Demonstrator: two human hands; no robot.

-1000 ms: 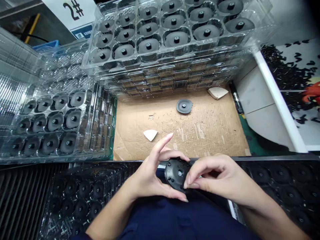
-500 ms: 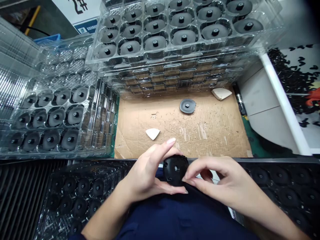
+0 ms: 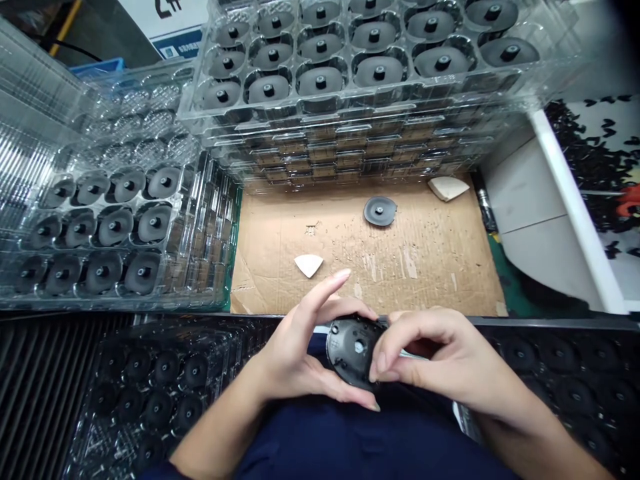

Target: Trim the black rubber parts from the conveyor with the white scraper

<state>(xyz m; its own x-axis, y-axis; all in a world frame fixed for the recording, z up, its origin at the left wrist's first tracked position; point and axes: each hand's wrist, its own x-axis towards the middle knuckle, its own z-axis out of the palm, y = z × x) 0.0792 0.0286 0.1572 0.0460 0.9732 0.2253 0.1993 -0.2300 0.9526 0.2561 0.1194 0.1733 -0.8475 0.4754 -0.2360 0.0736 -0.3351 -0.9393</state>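
Close to my body, my left hand (image 3: 305,353) holds a round black plastic part (image 3: 350,350) between thumb and fingers. A small central hole and some small raised features show on its face. My right hand (image 3: 425,350) is closed at the part's right edge, thumb and index finger pinched together there. Whatever sits between those fingertips is hidden. Beyond my hands, a similar dark disc (image 3: 380,211) with a central stub lies on the cardboard sheet (image 3: 270,220). A white rounded-triangle piece (image 3: 309,265) lies nearer to my left hand.
Stacked clear trays (image 3: 320,110) of dark discs stand at the back; more trays (image 3: 195,233) stand at left. Another white piece (image 3: 449,188) lies back right. A white-edged bin (image 3: 575,207) at right holds many small black pieces. Black trays (image 3: 155,393) sit below the table edge.
The black part has tilted in my left hand, so its face catches more light. My right fingers have shifted slightly over its right edge. The whole view has moved a little.
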